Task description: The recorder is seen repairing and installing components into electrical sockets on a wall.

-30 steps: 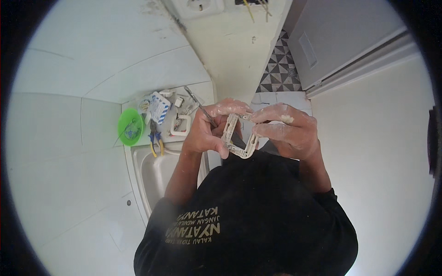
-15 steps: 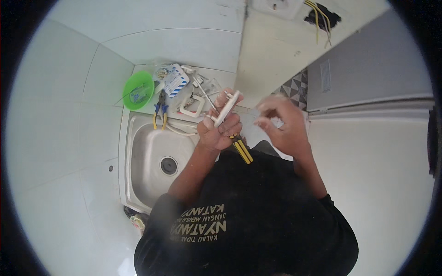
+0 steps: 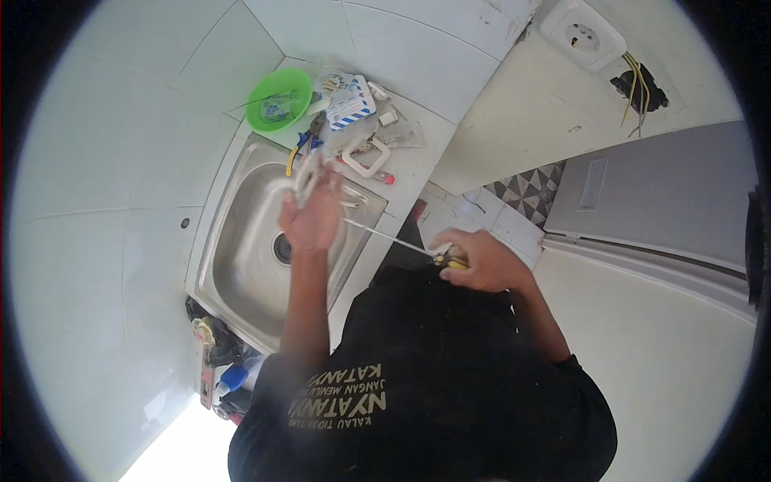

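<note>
My right hand is closed round the black-and-yellow handle of a screwdriver, in front of my shirt. Its long thin metal shaft points left and slightly away from me. Over the far part of the steel sink, my left hand is raised and smeared by motion. A white plastic plate, blurred too, is held in its fingers. Just beyond that hand lie pliers with blue-and-yellow handles. A white square frame rests on the counter to their right.
The steel sink is set into the white counter. At the back are a green bowl, a blue-and-white striped package and a red-ended tool. On the right wall, a white socket sits beside a hole with loose wires.
My left hand has moved left over the sink with the white plate. My right hand, empty before, now grips the screwdriver, which the left hand held earlier. The view has turned.
</note>
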